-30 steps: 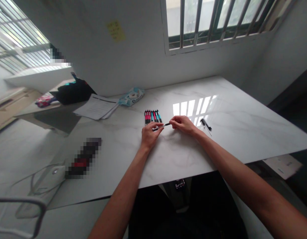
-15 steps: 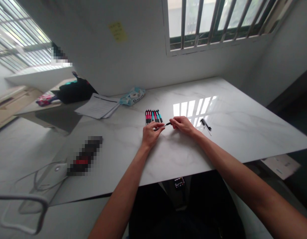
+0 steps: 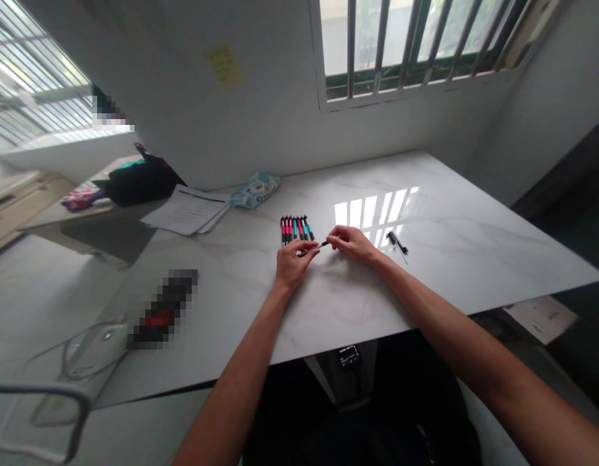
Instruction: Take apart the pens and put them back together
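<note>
Steadily, the left hand (image 3: 292,264) and the right hand (image 3: 350,242) pinch a slim pen (image 3: 323,244) between them, near each other above the middle of the bench (image 3: 348,310). A short pale stretch shows between its dark ends; the fingers hide the rest. Just beyond the left hand lies a row of red, teal and black pens (image 3: 295,226), while loose black and pale pen parts (image 3: 399,243) lie apart, farther right.
</note>
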Available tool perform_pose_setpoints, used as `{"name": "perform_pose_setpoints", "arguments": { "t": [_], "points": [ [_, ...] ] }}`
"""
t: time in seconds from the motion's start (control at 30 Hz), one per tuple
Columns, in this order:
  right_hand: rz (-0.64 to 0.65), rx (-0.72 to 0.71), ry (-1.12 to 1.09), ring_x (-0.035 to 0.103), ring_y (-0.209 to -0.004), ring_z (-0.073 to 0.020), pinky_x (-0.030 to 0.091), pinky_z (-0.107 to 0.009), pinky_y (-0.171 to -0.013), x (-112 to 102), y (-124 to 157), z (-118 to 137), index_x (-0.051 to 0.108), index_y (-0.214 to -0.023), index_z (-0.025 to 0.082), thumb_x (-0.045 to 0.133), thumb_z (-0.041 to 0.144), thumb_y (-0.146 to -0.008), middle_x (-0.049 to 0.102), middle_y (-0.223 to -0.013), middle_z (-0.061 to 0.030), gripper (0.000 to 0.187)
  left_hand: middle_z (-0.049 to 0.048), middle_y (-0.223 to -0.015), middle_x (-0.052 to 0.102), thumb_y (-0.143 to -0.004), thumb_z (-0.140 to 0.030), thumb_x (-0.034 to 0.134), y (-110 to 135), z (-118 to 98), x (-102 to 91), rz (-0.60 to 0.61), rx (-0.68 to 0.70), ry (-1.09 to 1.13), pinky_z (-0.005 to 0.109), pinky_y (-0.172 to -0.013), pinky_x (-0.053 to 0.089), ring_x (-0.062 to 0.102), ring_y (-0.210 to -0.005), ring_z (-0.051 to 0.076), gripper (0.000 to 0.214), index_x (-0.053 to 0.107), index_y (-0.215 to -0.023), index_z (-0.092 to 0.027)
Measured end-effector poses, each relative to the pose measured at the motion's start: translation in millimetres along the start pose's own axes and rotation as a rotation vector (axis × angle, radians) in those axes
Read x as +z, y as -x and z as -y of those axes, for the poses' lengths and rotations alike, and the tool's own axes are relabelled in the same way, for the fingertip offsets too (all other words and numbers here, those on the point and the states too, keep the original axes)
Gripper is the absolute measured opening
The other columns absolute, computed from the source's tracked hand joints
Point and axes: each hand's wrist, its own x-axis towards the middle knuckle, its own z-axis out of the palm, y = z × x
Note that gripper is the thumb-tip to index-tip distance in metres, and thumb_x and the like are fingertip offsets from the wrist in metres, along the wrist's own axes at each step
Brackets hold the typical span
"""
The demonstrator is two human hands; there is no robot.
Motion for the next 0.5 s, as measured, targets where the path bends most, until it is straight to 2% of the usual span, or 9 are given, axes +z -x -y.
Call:
{"name": "perform_pose_setpoints", "arguments": {
  "t": [0.07, 0.17, 0.33, 0.43, 0.5],
  "points": [
    [0.006, -0.017, -0.001, 0.057, -0.064, -0.0129, 0.042, -0.024, -0.062, -0.2, 0.1, 1.1, 0.07, -0.094, 0.017, 0.069, 0.057, -0.086, 0.071, -0.079, -0.0024, 0.041, 0.0041, -0.086, 0.075, -0.084, -0.038, 0.08, 0.0, 0.2, 0.4, -0.002, -0.005, 0.008, 0.032, -0.076, 0.056, 0.068, -0.076, 0.017, 0.019, 0.083, -0.097, -0.024],
    [-0.011, -0.003, 0.044, 0.054, -0.061, -0.0128, 0.039, -0.025, -0.059, -0.5, 0.3, 2.8, 0.068, -0.08, 0.017, 0.064, 0.059, -0.09, 0.068, -0.07, -0.0021, 0.043, 0.004, -0.087, 0.075, -0.084, -0.039, 0.08, -0.4, -0.8, 0.2, -0.002, -0.007, 0.02, 0.032, -0.076, 0.056, 0.068, -0.076, 0.017, 0.02, 0.083, -0.096, -0.024],
    [0.018, -0.014, -0.045, 0.055, -0.062, -0.0126, 0.04, -0.025, -0.059, -0.9, 0.5, 2.2, 0.07, -0.099, 0.018, 0.07, 0.057, -0.085, 0.07, -0.078, -0.001, 0.041, 0.0034, -0.087, 0.074, -0.084, -0.036, 0.079, -1.0, -0.6, -2.1, -0.012, -0.007, 0.007, 0.031, -0.075, 0.055, 0.067, -0.076, 0.016, 0.018, 0.082, -0.097, -0.024],
    [-0.011, -0.003, 0.033, 0.051, -0.06, -0.0123, 0.037, -0.025, -0.058, -0.7, 0.3, 1.4, 0.069, -0.081, 0.017, 0.065, 0.058, -0.088, 0.065, -0.067, 0.0001, 0.042, 0.0033, -0.087, 0.073, -0.085, -0.034, 0.079, -1.0, 2.1, -3.2, -0.02, 0.006, -0.018, 0.031, -0.075, 0.054, 0.066, -0.076, 0.017, 0.016, 0.082, -0.097, -0.024],
    [-0.031, 0.012, 0.055, 0.052, -0.06, -0.0128, 0.037, -0.025, -0.058, -0.5, 0.1, 1.8, 0.069, -0.079, 0.017, 0.061, 0.06, -0.091, 0.064, -0.066, -0.0002, 0.045, 0.0032, -0.087, 0.073, -0.084, -0.033, 0.079, -1.3, 4.1, -3.7, -0.014, 0.031, -0.041, 0.031, -0.075, 0.054, 0.065, -0.076, 0.017, 0.016, 0.082, -0.097, -0.025]
  ]
}}
